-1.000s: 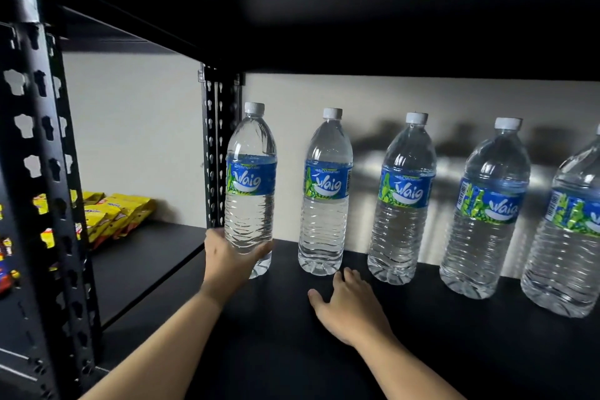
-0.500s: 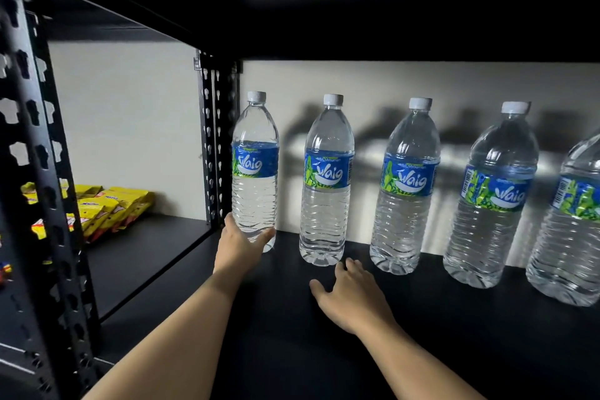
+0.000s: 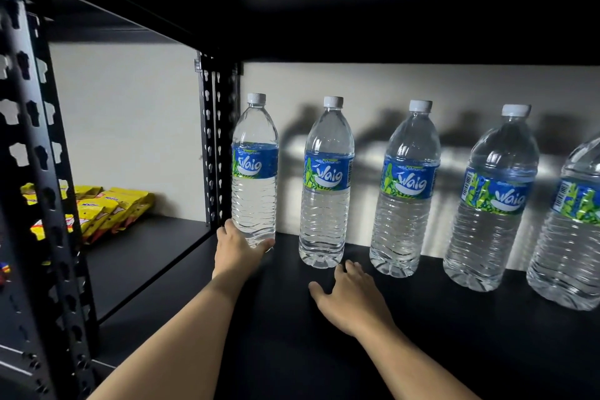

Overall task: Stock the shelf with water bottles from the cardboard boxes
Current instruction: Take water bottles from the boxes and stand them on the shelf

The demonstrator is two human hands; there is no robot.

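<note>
While the left hand (image 3: 238, 247) wraps thumb and fingers round the base of the leftmost water bottle (image 3: 255, 172), that bottle stands upright at the left end of the shelf (image 3: 422, 341), close beside the rear upright post (image 3: 216, 146). Step in hand: placing or seating this bottle at the end of the row, I judge. Whether its base sits fully down on the shelf I cannot tell; the hand hides it.

Right hand (image 3: 349, 299) lies palm down on the shelf, fingers relaxed and spread, holding nothing, fingertips just beside the base of the second bottle (image 3: 326, 191). Third bottle (image 3: 407, 195), fourth bottle (image 3: 492, 204) and a fifth bottle (image 3: 571, 230), cut by the frame edge, stand upright along the back, apart from each other. Cardboard boxes are out of view.

Next move likely calls for letting go without tipping the bottle, then fetching another.

Materials: bottles are clear thin plastic, ribbed lower body, smooth tapered shoulder, white screw caps, glossy blue-green labels. Full, so heavy at the bottom and tall, probably easy to knock over. Shelf is matte black board; posts are black metal with punched keyhole slots. Yellow snack packets (image 3: 107, 208) lie on the neighbouring shelf to the left.
</note>
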